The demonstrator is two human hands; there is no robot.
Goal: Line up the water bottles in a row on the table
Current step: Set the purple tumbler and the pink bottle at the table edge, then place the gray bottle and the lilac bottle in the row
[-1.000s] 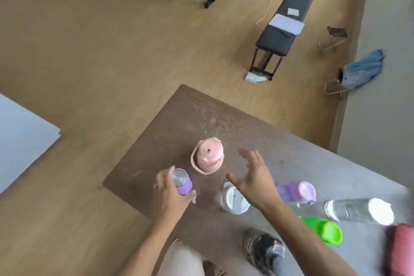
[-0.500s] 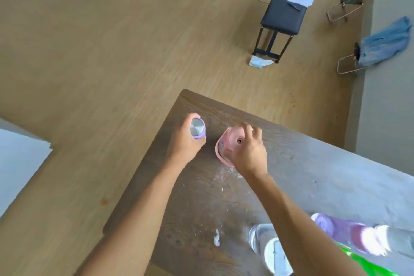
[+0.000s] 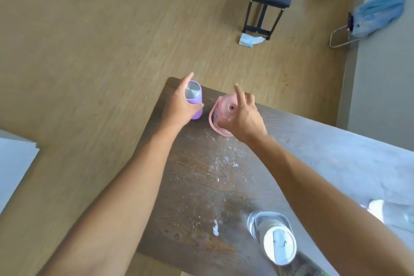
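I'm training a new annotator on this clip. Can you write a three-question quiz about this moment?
1. True or false: the left hand grips the purple bottle.
2. The right hand is on which bottle? A) clear B) green C) pink
3. Fill in: the clear bottle with a white lid stands at the table's ____ edge.

Key: 1 true; 2 C, the pink bottle; 3 near.

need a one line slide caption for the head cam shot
Left hand grips a purple bottle and right hand a pink bottle, side by side at the table's far corner.
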